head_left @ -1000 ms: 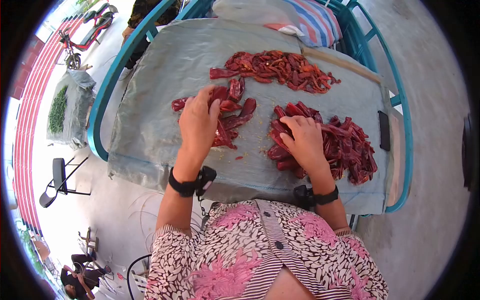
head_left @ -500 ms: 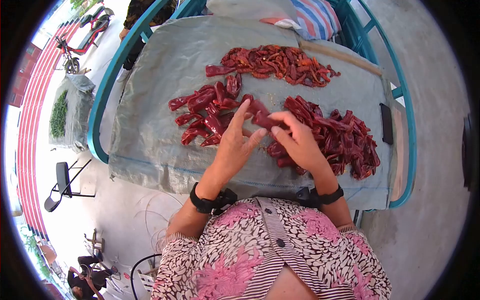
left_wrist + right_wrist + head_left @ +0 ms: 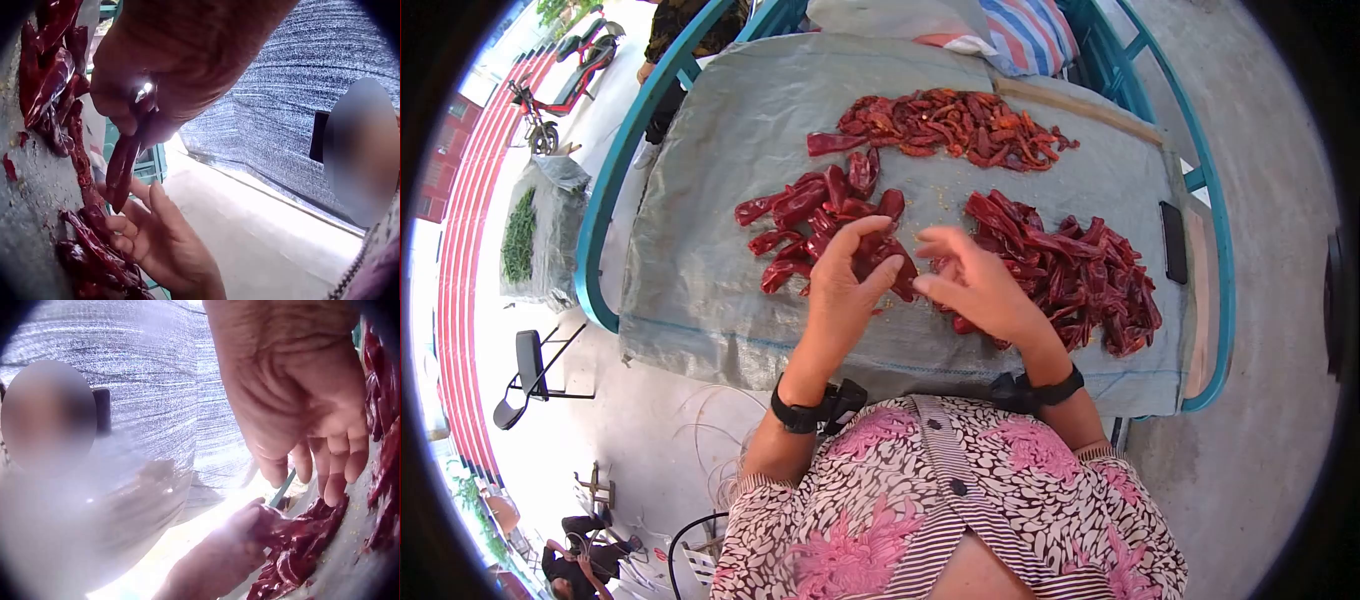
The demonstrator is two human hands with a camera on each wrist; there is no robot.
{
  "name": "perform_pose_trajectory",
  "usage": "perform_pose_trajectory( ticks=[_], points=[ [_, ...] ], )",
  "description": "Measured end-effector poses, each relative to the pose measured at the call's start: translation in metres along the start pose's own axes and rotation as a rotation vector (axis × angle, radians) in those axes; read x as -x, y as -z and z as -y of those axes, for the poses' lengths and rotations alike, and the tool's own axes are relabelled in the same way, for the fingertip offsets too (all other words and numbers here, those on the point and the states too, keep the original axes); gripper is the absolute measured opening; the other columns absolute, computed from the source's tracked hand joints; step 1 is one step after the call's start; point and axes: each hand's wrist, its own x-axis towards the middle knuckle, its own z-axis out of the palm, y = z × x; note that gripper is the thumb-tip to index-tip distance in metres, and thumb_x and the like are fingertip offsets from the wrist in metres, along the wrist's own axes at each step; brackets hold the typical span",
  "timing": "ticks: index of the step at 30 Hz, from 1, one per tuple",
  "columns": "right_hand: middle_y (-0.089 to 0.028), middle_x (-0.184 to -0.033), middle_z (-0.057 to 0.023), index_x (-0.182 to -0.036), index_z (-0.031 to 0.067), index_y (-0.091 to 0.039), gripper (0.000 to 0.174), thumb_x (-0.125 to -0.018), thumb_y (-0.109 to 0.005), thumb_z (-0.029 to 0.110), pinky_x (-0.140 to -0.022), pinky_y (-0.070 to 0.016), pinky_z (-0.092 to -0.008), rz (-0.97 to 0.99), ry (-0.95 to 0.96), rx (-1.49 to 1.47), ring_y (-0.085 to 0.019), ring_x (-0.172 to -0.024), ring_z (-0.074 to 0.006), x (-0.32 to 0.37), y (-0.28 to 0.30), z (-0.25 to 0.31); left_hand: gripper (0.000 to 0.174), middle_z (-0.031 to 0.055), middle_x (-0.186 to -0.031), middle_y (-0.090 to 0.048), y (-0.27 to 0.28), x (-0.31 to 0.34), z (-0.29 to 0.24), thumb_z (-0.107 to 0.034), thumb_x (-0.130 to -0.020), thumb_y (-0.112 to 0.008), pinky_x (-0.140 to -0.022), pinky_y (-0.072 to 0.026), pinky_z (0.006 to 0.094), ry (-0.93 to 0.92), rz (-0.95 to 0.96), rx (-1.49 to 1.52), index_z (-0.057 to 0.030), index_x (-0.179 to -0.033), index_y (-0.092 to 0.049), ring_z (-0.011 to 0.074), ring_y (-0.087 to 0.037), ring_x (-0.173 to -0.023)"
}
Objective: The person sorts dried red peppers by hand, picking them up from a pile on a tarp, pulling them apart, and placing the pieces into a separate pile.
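Observation:
My left hand (image 3: 840,285) pinches a dark red dried pepper (image 3: 124,164) between thumb and fingers, over the near edge of the left heap of peppers (image 3: 800,195). That heap holds whole, glossy pods. Facing it, my right hand (image 3: 985,292) has its fingers loosely bent with nothing in them; in the right wrist view its palm (image 3: 294,394) shows bare. It is beside the right heap of peppers (image 3: 1090,280), which is larger and wrinkled. The pepper's tip points toward the right hand in the left wrist view.
A third pile of smaller, brighter red peppers (image 3: 960,125) lies farther back. Grey-green sheeting (image 3: 700,270) covers the cart bed, scattered with seeds. A teal rail (image 3: 595,230) borders it; a phone (image 3: 1173,243) lies near the right edge. Striped sacks (image 3: 1025,35) rest behind.
The left hand went from the left heap to the middle, where both hands met at a pepper. Now the hands are apart; the left has drawn back leftward with the pepper, and the right is empty.

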Motion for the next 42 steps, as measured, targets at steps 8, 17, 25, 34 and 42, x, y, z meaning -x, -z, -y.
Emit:
perform_pose_trajectory(
  ticks=[8,17,25,34,42],
  points=[
    [-0.075,-0.096,-0.0150,-0.117,0.0034,-0.063,0.035,-0.093,-0.072,0.027,-0.076,-0.0533,-0.0417,0.097,-0.118,0.219,-0.073,-0.088,-0.0314,-0.002,0.011,-0.001,0.042,0.0043,-0.094,-0.070,-0.002,0.006,0.000,-0.009,-0.094,-0.077,-0.076,-0.0520,0.0266,-0.022,-0.033,-0.244,-0.0029,-0.132,-0.060,0.0087,-0.065,-0.087],
    [-0.074,-0.095,-0.0161,-0.111,0.0028,-0.064,0.031,-0.092,-0.071,0.026,-0.078,-0.0533,-0.0429,0.062,-0.099,0.304,-0.072,-0.090,-0.0328,-0.008,0.026,-0.010,0.040,0.0024,-0.084,-0.068,0.004,0.002,-0.001,-0.006,-0.090,-0.078,-0.068,-0.0503,0.0269,0.087,-0.048,-0.167,-0.0018,-0.126,-0.061,0.0078,-0.061,-0.075],
    [-0.072,-0.105,-0.0146,-0.126,0.0073,-0.062,0.039,-0.092,-0.071,0.025,-0.083,-0.0523,-0.0453,-0.289,-0.014,0.338,-0.069,-0.096,-0.0346,-0.032,0.039,-0.005,0.055,0.0121,-0.097,-0.067,0.028,-0.004,-0.016,-0.002,-0.086,-0.074,-0.074,-0.0519,0.0358,-0.115,-0.166,-0.623,-0.0056,-0.136,-0.052,0.0239,-0.064,-0.078],
    [-0.071,-0.115,-0.0089,-0.124,0.0145,-0.065,0.041,-0.086,-0.077,0.020,-0.100,-0.0415,-0.0475,-0.389,-0.071,0.988,-0.063,-0.111,-0.0304,-0.025,0.049,-0.033,0.050,0.0141,-0.116,-0.063,0.030,-0.023,-0.025,-0.005,-0.086,-0.068,-0.086,-0.0538,0.0463,-0.191,-0.139,-1.089,-0.0065,-0.134,-0.057,0.0373,-0.065,-0.107],
    [-0.074,-0.097,-0.0039,-0.111,0.0151,-0.071,0.028,-0.083,-0.075,0.013,-0.097,-0.0415,-0.0452,-0.542,0.119,0.850,-0.066,-0.098,-0.0278,-0.029,0.048,-0.042,0.057,0.0150,-0.123,-0.060,0.015,-0.020,-0.003,-0.003,-0.085,-0.071,-0.089,-0.0552,0.0440,-0.352,-0.094,-0.864,-0.0089,-0.139,-0.057,0.0357,-0.063,-0.112]
  ],
)
